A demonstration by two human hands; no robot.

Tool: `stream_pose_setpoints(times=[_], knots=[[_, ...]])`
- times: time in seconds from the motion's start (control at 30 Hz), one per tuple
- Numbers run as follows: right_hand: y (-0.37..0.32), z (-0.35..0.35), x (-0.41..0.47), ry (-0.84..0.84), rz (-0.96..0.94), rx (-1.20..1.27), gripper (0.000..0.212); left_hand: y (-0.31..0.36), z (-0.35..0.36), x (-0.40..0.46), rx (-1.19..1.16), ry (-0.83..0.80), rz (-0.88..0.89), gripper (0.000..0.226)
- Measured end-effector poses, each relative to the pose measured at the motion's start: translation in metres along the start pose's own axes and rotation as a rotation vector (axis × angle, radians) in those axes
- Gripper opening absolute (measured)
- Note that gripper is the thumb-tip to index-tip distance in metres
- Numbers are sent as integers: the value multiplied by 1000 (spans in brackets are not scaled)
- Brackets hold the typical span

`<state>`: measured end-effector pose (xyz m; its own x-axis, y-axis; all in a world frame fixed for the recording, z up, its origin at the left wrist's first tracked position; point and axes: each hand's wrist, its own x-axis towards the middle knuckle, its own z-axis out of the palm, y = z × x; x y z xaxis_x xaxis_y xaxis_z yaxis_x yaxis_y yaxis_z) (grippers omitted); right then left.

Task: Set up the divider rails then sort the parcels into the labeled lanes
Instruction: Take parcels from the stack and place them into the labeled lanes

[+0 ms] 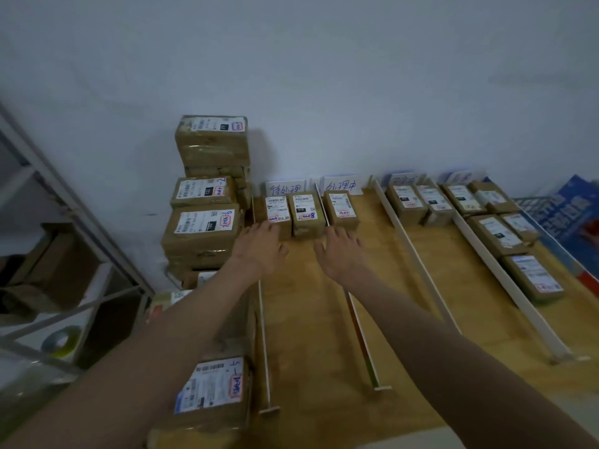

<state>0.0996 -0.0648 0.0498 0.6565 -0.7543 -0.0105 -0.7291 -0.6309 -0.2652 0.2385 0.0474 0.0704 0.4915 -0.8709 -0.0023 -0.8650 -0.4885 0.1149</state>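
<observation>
A plain pale wall [324, 76] fills the upper half of the view, lit evenly and dimly with a bluish cast. Below the wall runs the wooden table [405, 286], its light brown top reaching right up to the wall. Left of the table stands a grey metal shelving rack [58, 196] with diagonal braces. On the rack's lower shelf lies a roll of tape [61, 341], and brown cardboard [48, 270] sits deeper inside the rack.

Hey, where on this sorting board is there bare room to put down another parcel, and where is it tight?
Bare wood fills the near part of the two left lanes, either side of the second rail, behind the left hand and right hand. The lane right of the third rail is open nearer you. The far-right lane's parcels crowd it.
</observation>
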Motion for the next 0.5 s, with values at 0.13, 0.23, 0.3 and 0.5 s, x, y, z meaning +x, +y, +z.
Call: stream_pose_setpoints(times=[0.13, 0.23, 0.3, 0.5], knots=[[-38, -4, -23, -11, -14, 39, 46, -29, -22, -37, -47, 20, -35, 46], [-66, -1, -29, -36, -44, 38, 48, -57, -31, -57, -50, 30, -84, 43], [-82, 1, -29, -44, -68, 43, 48, -77, -33, -66, -44, 36, -119, 43], [-116, 7, -11, -89, -120, 154, 43, -138, -31, -70, -48, 15, -272, 47]])
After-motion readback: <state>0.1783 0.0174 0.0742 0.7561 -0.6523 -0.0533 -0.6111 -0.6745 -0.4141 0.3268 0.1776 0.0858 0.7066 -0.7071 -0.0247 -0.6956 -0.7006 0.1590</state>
